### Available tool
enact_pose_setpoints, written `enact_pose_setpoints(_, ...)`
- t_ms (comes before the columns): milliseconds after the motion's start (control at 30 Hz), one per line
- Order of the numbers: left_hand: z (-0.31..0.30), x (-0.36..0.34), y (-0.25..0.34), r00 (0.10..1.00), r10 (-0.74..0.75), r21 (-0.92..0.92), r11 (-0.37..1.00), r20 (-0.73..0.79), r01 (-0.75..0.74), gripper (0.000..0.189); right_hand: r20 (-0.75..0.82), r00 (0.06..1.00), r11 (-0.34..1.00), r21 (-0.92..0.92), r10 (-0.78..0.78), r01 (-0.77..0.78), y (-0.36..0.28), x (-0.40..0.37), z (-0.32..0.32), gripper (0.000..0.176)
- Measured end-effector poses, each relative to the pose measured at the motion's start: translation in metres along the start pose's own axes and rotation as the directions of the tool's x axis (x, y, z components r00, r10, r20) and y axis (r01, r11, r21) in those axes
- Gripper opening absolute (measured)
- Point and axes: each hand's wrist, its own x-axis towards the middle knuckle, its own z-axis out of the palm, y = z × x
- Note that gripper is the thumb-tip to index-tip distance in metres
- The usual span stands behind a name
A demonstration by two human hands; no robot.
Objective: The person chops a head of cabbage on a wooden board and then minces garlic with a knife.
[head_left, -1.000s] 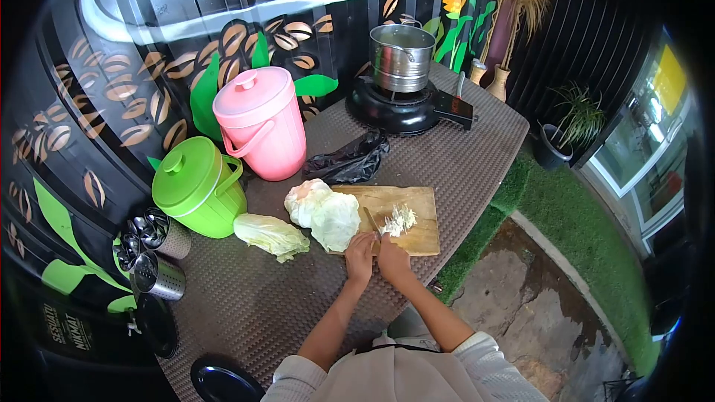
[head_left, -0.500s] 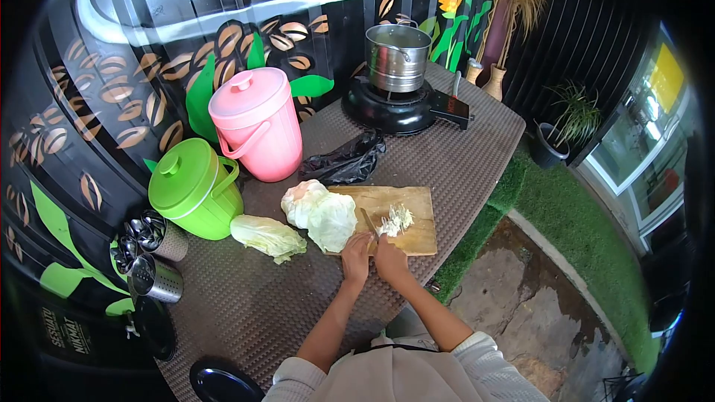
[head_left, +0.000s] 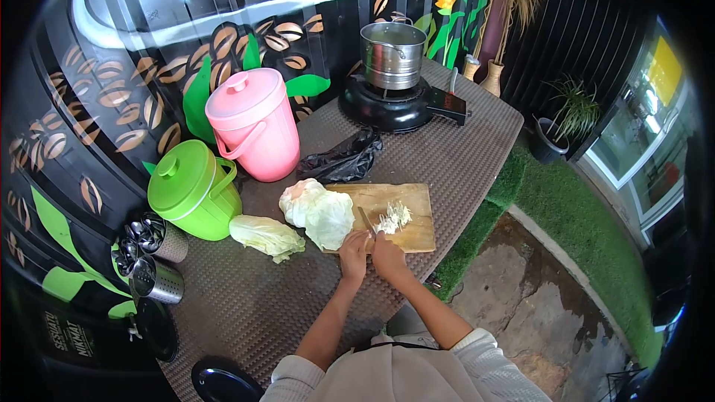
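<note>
My right hand (head_left: 388, 254) is wrapped round a knife (head_left: 363, 216), whose blade points away from me over the wooden cutting board (head_left: 421, 237). Close beside it, my left hand (head_left: 354, 251) has its fingers curled at the board's near edge. Whatever those fingers press on is hidden. A small heap of finely shredded pale cabbage (head_left: 395, 217) lies on the board just beyond the knife. Large loose cabbage leaves (head_left: 328, 222) overlap the board's left side. Further left, an elongated head of napa cabbage (head_left: 264, 237) rests on the table.
Behind the leaves is a crumpled black plastic bag (head_left: 342, 156). A pink lidded bucket (head_left: 257, 130) and a green one (head_left: 195, 192) stand at the left. A steel pot (head_left: 391, 59) sits on a black stove (head_left: 383, 108) at the back. Cutlery holders (head_left: 158, 281) line the left edge.
The whole view has shifted very slightly. Both hands stay together at the board's near edge, and the shredded heap looks the same.
</note>
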Motion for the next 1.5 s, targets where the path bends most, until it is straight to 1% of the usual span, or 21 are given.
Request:
enact_pose_setpoints(33,0.000,0.000,0.000,1.000,0.000,0.000,1.000,0.000,0.000,0.015,0.000,1.000,1.000,0.000,0.000,0.000,-0.001,-0.002,-0.001,0.023)
enact_pose_setpoints(100,-0.001,0.000,0.000,1.000,0.003,0.000,1.000,0.002,-0.003,0.015,0.047,0.997,0.998,0.018,0.066,-0.067,-0.003,-0.006,0.000,0.023)
enact_pose_setpoints(133,0.000,0.000,-0.002,1.000,0.003,0.000,1.000,0.001,-0.003,0.015,0.046,0.997,0.998,0.017,0.065,-0.066,0.001,-0.007,0.010,0.023)
enact_pose_setpoints(200,0.000,-0.001,-0.003,1.000,-0.005,-0.002,1.000,-0.001,0.005,0.015,-0.083,0.996,0.999,0.019,0.035,-0.034,0.005,-0.012,0.027,0.025)
enact_pose_setpoints(267,0.000,-0.001,0.000,1.000,-0.020,-0.009,1.000,-0.011,0.020,0.015,-0.052,0.997,0.999,0.000,0.049,-0.049,0.004,-0.007,0.031,0.026)
enact_pose_setpoints(333,-0.002,-0.001,0.003,0.999,-0.031,-0.013,0.999,-0.019,0.031,0.014,-0.025,0.998,0.998,-0.015,0.063,-0.063,-0.001,-0.001,0.021,0.027)
enact_pose_setpoints(433,0.000,0.001,0.005,0.999,-0.036,-0.031,0.999,-0.020,0.035,0.014,0.007,0.999,0.999,-0.005,0.039,-0.039,0.003,0.001,0.007,0.026)
enact_pose_setpoints(533,-0.001,0.000,0.002,0.999,-0.032,-0.024,0.999,-0.027,0.032,0.013,0.034,0.999,0.999,-0.034,0.025,-0.024,0.003,-0.008,0.007,0.025)
enact_pose_setpoints(600,0.000,0.000,0.001,0.999,-0.028,-0.026,0.999,-0.025,0.027,0.013,-0.026,0.998,0.998,0.035,0.049,-0.048,-0.001,-0.016,0.011,0.025)
enact_pose_setpoints(700,-0.001,0.000,0.002,0.999,-0.041,-0.006,0.999,-0.018,0.041,0.012,-0.045,0.995,0.996,0.027,0.090,-0.089,-0.001,-0.014,0.024,0.025)
enact_pose_setpoints(833,0.000,0.000,0.001,0.999,-0.034,-0.006,0.999,-0.017,0.034,0.013,-0.047,0.996,0.995,0.069,0.071,-0.068,0.004,-0.005,0.017,0.024)
enact_pose_setpoints(900,-0.001,0.000,0.002,0.998,-0.050,-0.026,0.998,-0.027,0.050,0.014,0.043,0.996,0.995,0.057,0.074,-0.076,0.006,-0.001,0.007,0.024)
enact_pose_setpoints(933,-0.001,0.000,0.003,0.998,-0.052,-0.025,0.998,-0.027,0.051,0.014,0.045,0.996,0.995,0.057,0.074,-0.076,0.005,-0.004,0.006,0.024)
enact_pose_setpoints(1033,-0.002,0.001,0.003,0.997,-0.070,-0.015,0.997,-0.010,0.070,0.013,0.031,0.998,0.997,0.055,0.059,-0.061,0.003,-0.012,0.013,0.024)
enact_pose_setpoints(1100,-0.001,0.001,0.002,0.998,-0.063,-0.006,0.998,-0.013,0.063,0.013,-0.069,0.996,0.997,0.054,0.061,-0.057,-0.001,-0.017,0.023,0.024)
enact_pose_setpoints(1233,-0.001,0.000,0.000,0.999,-0.032,0.021,0.999,-0.021,0.032,0.013,-0.069,0.994,0.997,0.005,0.083,-0.083,-0.005,-0.008,0.027,0.021)
enact_pose_setpoints(1300,-0.001,0.000,0.000,0.999,-0.040,0.012,0.999,-0.005,0.040,0.013,-0.010,0.995,0.995,0.023,0.099,-0.098,-0.004,-0.002,0.020,0.023)
enact_pose_setpoints(1433,-0.001,0.000,0.001,0.998,-0.059,-0.016,0.998,-0.018,0.059,0.013,0.036,0.995,0.991,0.087,0.094,-0.097,-0.001,-0.012,0.012,0.023)
enact_pose_setpoints(1500,-0.001,0.001,0.000,0.999,-0.044,0.001,0.999,-0.013,0.044,0.013,-0.078,0.994,0.991,0.113,0.082,-0.073,0.002,-0.022,0.021,0.024)
